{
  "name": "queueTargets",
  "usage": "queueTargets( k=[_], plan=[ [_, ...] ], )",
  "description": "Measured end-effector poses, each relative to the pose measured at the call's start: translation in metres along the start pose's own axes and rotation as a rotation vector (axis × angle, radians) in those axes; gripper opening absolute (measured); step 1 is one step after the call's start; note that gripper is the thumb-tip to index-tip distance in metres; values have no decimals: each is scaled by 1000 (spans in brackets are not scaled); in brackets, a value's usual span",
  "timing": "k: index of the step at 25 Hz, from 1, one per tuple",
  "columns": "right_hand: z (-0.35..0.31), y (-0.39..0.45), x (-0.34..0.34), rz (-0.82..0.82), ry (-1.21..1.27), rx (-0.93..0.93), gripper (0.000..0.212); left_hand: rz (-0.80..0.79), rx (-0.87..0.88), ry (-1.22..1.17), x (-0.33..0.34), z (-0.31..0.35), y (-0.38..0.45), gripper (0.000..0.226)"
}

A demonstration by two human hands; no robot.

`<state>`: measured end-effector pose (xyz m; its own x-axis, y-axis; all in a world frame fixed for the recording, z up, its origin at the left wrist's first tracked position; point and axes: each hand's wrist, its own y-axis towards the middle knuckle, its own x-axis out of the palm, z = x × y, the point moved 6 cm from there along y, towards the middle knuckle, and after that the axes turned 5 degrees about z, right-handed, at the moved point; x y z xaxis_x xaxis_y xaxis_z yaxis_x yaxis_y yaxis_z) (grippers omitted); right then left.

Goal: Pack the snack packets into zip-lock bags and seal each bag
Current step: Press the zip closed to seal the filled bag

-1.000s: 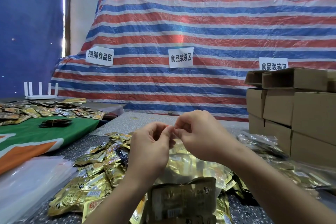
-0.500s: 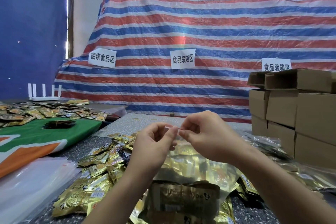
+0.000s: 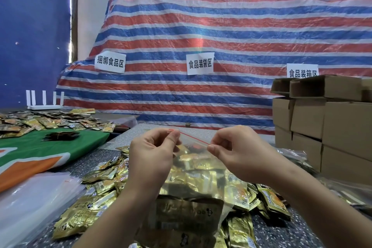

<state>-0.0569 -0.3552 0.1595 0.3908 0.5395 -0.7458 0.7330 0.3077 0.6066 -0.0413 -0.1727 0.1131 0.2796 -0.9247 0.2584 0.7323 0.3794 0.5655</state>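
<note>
- Far left: white router w/ upright antennas, behind a spread of loose packets on the green cloth.
- Near left: stack of clear empty bags, flat on the table.
- Left hand: thumb + forefinger pinched together on the left end of the zip-lock bag's red seal strip.
- Centre: bag held upright over the table, full of gold snack packets (more lie loose around it).
- Right hand: fingertips clamped on the strip's right end; hands apart, strip taut between them.
- Far right: stacked cardboard boxes; striped tarp w/ paper signs behind.
</note>
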Motion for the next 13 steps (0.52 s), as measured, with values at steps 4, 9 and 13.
queueTargets(
  k=[4, 9, 13],
  plan=[
    [12, -11, -4, 1, -44, -24, 23, -9, 27, 34, -2, 1, 0, 18],
    [18, -21, -4, -22, -91, -128, 24, -9, 51, 44, -1, 3, -2, 17],
    [21, -26, -8, 17, -109, -199, 36, -4, 41, 35, 0, 3, -1, 20]
  ],
)
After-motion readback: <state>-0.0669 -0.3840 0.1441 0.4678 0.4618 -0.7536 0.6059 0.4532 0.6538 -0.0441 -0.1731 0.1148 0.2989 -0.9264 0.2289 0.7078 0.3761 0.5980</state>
